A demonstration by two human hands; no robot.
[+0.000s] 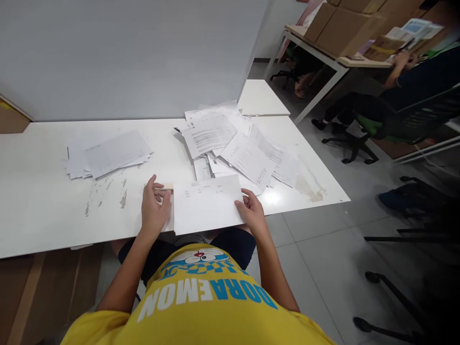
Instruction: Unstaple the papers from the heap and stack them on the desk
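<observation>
A white printed sheet of paper (208, 206), perhaps with more sheets beneath it, is held over the table's front edge. My right hand (253, 211) pinches its right edge, thumb on top and fingers underneath. My left hand (154, 206) is beside the left edge with curled fingers and raised thumb. Near those fingertips shows a thin pale strip (166, 186) with a dark line; I cannot make out what it is or whether it is gripped. Just beyond the sheet lies a loose, overlapping heap of printed papers (247, 158).
Left on the white table (43, 201) rests a neater pile of papers (115, 151). A grey partition (125, 57) rises behind. To the right, a person (413, 76) sits at another desk with cardboard boxes (345, 28). Office chair legs (391, 297) stand on the floor.
</observation>
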